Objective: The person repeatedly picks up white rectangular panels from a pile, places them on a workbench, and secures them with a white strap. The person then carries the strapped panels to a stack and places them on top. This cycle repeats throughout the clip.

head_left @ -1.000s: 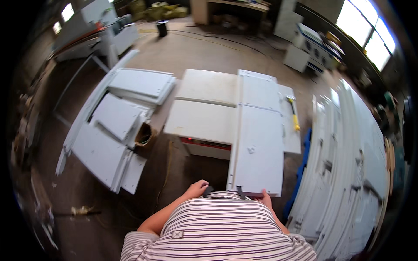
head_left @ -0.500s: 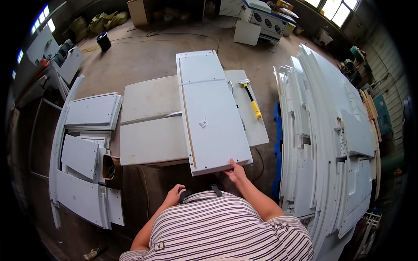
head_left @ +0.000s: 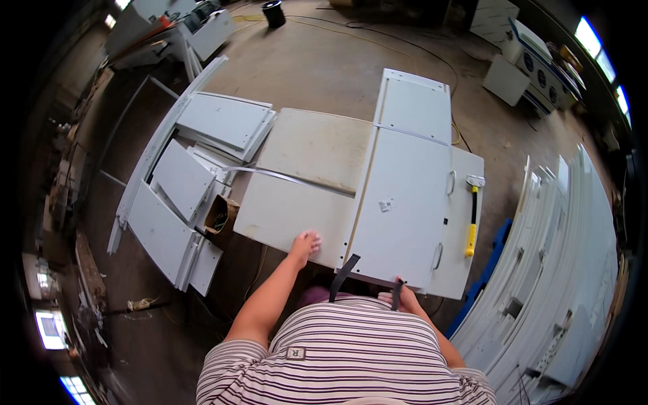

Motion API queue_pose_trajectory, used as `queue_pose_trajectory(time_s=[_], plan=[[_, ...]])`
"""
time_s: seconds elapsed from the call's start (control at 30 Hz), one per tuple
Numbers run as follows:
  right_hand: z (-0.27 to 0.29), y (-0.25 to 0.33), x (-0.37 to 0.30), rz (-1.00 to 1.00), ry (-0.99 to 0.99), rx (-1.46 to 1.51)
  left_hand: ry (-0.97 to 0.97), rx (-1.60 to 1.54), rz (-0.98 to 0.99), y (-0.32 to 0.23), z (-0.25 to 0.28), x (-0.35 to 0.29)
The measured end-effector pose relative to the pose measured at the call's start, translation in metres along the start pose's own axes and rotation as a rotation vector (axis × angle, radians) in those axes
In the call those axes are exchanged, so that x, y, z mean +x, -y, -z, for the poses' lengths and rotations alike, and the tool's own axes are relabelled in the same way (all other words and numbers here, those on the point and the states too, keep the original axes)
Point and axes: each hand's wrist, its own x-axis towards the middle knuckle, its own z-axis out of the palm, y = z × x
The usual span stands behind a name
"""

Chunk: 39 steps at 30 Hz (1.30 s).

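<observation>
A long white cabinet [head_left: 408, 175] lies on a worktable topped with pale boards [head_left: 290, 212]. My right hand [head_left: 403, 298] is at the cabinet's near edge, thumb against the edge and fingers bent beneath it; a dark strap partly covers this hand. My left hand [head_left: 306, 246] is over the near board, left of the cabinet, fingers loosely apart and holding nothing. Between the boards runs a thin pale strip [head_left: 290, 177], reaching out past their left edge. To the cabinet's right, a hammer [head_left: 471, 223] with a yellow and black handle rests on the table.
White panels [head_left: 172, 223] are piled to the left, beside an open cardboard box [head_left: 221, 214]. On the right, long white panels [head_left: 553, 256] stack up by a blue pallet [head_left: 476, 297]. A black bucket [head_left: 273, 13] and a white machine [head_left: 540, 67] stand farther back.
My left hand has moved from near my waist out over the board. The view has swung left. My right hand stays at the cabinet's near edge. More of the thin strip shows.
</observation>
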Motion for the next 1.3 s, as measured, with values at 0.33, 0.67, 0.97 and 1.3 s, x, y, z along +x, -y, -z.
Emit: queue_pose_trajectory(time_s=[0.33, 0.67, 0.97, 1.3], plan=[[0.009, 0.004, -0.02, 0.083, -0.153, 0.051, -0.137, -0.438, -0.173, -0.108, 0.015, 0.137], [-0.11, 0.053, -0.068, 0.079, -0.404, -0.292, -0.338, -0.583, -0.06, -0.157, 0.014, 0.165], [-0.257, 0.18, -0.082, 1.583, -0.517, -1.372, 0.882, 0.61, -0.28, -0.242, -0.102, -0.028], [-0.085, 0.253, -0.04, 1.351, -1.152, -0.988, 0.219, 0.102, -0.798, -0.354, -0.046, -0.125]])
